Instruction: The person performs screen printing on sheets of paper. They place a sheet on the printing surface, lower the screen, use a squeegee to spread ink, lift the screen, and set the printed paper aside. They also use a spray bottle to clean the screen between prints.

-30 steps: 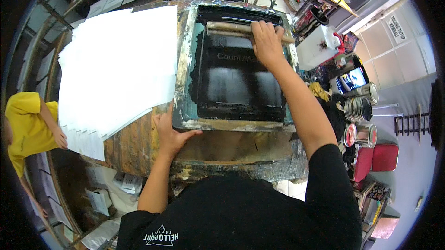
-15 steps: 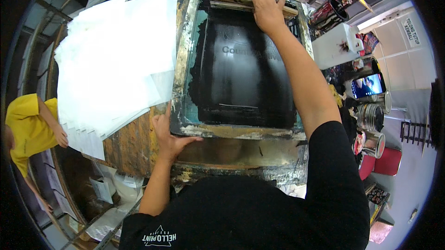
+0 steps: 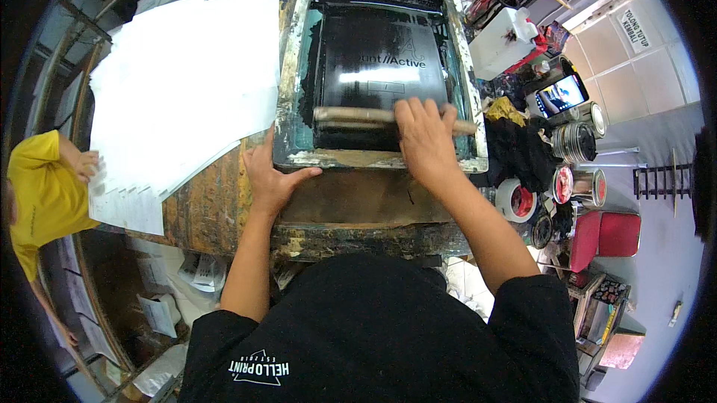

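Observation:
A wooden-handled squeegee [image 3: 352, 115] lies crosswise near the close end of a screen printing frame [image 3: 373, 158]. My right hand [image 3: 427, 134] is closed round its right part; the blade is hidden. Black ink [image 3: 373, 29] covers most of the mesh [image 3: 305, 138], with teal showing along the edges and a printed design visible in the middle. My left hand [image 3: 269, 175] rests at the near left corner of the frame, thumb and fingers spread and holding nothing.
Left of the frame, a large fanned pile of white sheets [image 3: 187, 97] covers the worn wooden table [image 3: 202, 194]. A co-worker in a yellow shirt [image 3: 45, 194] has a hand by the pile. Ink tins [image 3: 590, 186], black cloth [image 3: 523, 153] and a lit phone [image 3: 560, 97] stand at right.
My right hand has drawn the squeegee from the far end of the frame to the near end, baring the design in the ink. My left hand stays at the corner.

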A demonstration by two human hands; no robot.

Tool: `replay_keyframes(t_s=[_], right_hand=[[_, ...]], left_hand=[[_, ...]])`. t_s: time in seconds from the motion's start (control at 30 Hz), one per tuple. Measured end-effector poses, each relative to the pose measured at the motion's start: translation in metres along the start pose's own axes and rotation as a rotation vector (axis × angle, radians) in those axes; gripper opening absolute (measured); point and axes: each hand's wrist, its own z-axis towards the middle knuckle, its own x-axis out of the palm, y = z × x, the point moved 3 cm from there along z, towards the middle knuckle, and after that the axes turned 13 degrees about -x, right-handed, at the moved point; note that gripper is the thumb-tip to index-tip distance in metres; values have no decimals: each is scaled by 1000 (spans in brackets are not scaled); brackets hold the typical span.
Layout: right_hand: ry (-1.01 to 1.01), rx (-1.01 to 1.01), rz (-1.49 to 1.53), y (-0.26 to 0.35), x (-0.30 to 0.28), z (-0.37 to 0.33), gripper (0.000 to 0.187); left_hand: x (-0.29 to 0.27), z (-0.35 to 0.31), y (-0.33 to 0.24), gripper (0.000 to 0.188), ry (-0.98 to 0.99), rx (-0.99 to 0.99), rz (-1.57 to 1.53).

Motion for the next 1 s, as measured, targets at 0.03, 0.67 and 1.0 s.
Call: replay_keyframes(t_s=[0.03,0.67,1.0], right_hand=[[31,-3,5,7,-5,-8,20],[120,-65,107,4,12,-4,27],[4,-45,-44,-104,80,128,47]], left_hand=[[0,0,0,116,7,-13,-8],[6,3,15,114,39,5,222],[3,7,13,119,96,-32,196]])
